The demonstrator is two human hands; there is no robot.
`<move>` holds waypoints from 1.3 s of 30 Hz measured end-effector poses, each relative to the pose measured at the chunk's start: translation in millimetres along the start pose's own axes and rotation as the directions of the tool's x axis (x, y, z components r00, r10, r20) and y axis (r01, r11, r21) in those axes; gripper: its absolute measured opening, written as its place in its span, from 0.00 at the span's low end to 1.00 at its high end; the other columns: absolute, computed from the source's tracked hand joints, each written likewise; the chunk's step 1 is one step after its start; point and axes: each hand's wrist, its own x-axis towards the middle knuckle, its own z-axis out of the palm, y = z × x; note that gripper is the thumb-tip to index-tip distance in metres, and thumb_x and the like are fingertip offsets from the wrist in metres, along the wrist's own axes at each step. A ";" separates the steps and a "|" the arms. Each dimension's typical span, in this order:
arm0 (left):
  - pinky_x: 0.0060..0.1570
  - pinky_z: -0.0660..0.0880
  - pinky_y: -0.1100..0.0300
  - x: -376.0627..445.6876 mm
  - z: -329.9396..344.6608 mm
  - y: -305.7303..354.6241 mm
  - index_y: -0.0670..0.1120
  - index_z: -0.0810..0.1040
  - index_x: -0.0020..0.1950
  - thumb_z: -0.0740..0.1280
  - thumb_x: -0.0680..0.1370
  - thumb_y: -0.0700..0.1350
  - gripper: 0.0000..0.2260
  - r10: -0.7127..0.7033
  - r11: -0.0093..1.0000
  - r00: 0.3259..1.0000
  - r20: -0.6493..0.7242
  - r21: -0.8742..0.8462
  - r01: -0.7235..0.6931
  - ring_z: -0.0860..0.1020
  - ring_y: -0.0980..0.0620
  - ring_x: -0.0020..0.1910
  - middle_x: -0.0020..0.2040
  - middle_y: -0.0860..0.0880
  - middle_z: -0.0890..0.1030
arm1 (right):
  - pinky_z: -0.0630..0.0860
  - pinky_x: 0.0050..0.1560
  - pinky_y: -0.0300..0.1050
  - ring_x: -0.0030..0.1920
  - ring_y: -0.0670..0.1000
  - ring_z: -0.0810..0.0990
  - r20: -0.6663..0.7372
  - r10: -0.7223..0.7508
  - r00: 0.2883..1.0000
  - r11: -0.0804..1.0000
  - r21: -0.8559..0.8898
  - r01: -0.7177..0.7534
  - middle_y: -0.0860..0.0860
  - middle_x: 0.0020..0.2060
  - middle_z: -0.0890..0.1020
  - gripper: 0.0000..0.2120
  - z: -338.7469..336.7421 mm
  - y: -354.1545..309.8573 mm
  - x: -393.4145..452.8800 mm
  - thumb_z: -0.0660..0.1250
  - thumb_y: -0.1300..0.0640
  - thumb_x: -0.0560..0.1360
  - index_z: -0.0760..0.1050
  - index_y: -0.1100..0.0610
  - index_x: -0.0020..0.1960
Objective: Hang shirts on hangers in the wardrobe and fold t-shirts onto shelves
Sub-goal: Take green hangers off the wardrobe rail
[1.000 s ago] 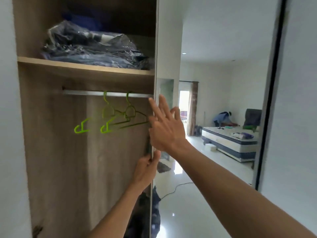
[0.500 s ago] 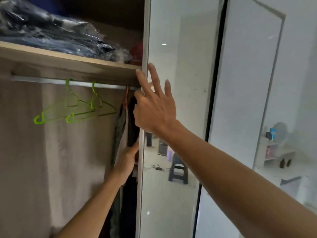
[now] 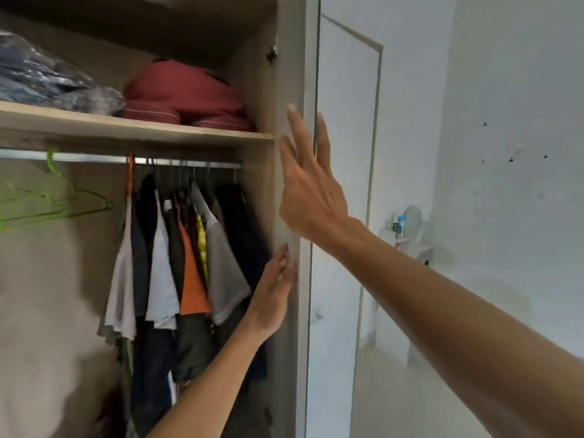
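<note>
A wooden shelf (image 3: 136,129) runs across the upper left of the frame. On it, at the far left, lies a plastic-wrapped bundle of dark clothes (image 3: 47,80); just right of it, touching, sits a red folded bundle (image 3: 186,93).

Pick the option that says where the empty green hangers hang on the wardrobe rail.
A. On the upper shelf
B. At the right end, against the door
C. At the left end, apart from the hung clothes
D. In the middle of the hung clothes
C: the green hangers hang empty at the rail's left end, with a gap before the hung clothes further right.
</note>
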 end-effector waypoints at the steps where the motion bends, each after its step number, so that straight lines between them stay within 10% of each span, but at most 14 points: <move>1: 0.77 0.59 0.44 4.2 13.7 0.9 0.62 0.56 0.80 0.55 0.73 0.76 0.38 -0.005 1.000 1.000 0.020 0.022 0.005 0.59 0.59 0.78 0.79 0.59 0.60 | 0.56 0.77 0.49 0.79 0.65 0.37 -0.018 0.026 0.999 1.000 0.012 -0.026 0.57 0.81 0.46 0.35 -2.1 13.2 -4.6 0.63 0.69 0.71 0.62 0.61 0.77; 10: 0.75 0.42 0.53 75.5 90.2 -23.9 0.65 0.34 0.78 0.54 0.70 0.79 0.45 0.102 0.904 0.989 0.105 0.406 -0.136 0.38 0.57 0.80 0.79 0.63 0.34 | 0.62 0.73 0.54 0.80 0.66 0.40 0.089 0.110 0.990 0.973 -0.215 -0.089 0.56 0.81 0.43 0.34 20.3 145.6 -24.2 0.64 0.60 0.80 0.51 0.65 0.80; 14: 0.76 0.40 0.50 115.5 103.7 -37.1 0.63 0.30 0.77 0.52 0.68 0.81 0.48 0.193 0.827 0.973 0.129 0.512 -0.232 0.32 0.54 0.79 0.79 0.59 0.29 | 0.42 0.76 0.56 0.77 0.69 0.36 0.107 0.124 0.986 0.961 -0.262 -0.093 0.59 0.81 0.46 0.32 23.3 174.9 -29.4 0.61 0.56 0.83 0.52 0.67 0.79; 18: 0.78 0.42 0.42 149.8 111.5 -43.4 0.60 0.28 0.77 0.50 0.68 0.81 0.50 0.255 0.726 0.955 0.152 0.622 -0.293 0.29 0.50 0.78 0.78 0.55 0.26 | 0.55 0.76 0.65 0.77 0.71 0.36 0.132 0.171 0.976 0.950 -0.284 -0.128 0.59 0.81 0.47 0.32 31.5 199.1 -33.5 0.60 0.54 0.83 0.51 0.65 0.80; 25: 0.76 0.44 0.36 177.3 124.7 -53.0 0.59 0.27 0.77 0.52 0.67 0.81 0.51 0.275 0.710 0.949 0.150 0.634 -0.306 0.28 0.48 0.77 0.77 0.53 0.25 | 0.65 0.73 0.54 0.77 0.67 0.30 0.183 0.292 0.939 0.908 -0.361 -0.212 0.52 0.81 0.38 0.33 41.4 212.4 -40.3 0.54 0.49 0.84 0.43 0.59 0.82; 30: 0.75 0.41 0.36 180.1 125.2 -56.6 0.58 0.27 0.77 0.53 0.68 0.80 0.52 0.279 0.713 0.946 0.168 0.624 -0.321 0.26 0.48 0.76 0.76 0.54 0.23 | 0.36 0.76 0.54 0.76 0.66 0.29 0.183 0.299 0.936 0.844 -0.508 -0.170 0.51 0.81 0.37 0.33 46.7 218.9 -41.3 0.47 0.44 0.84 0.39 0.56 0.82; 39: 0.75 0.46 0.36 175.9 117.4 -45.1 0.60 0.29 0.78 0.55 0.70 0.78 0.49 0.234 0.719 0.948 0.217 0.618 -0.319 0.30 0.47 0.78 0.77 0.54 0.25 | 0.40 0.77 0.66 0.76 0.59 0.25 0.216 0.372 0.903 0.791 -0.583 -0.186 0.49 0.79 0.32 0.33 37.2 209.4 -41.5 0.44 0.41 0.84 0.33 0.52 0.81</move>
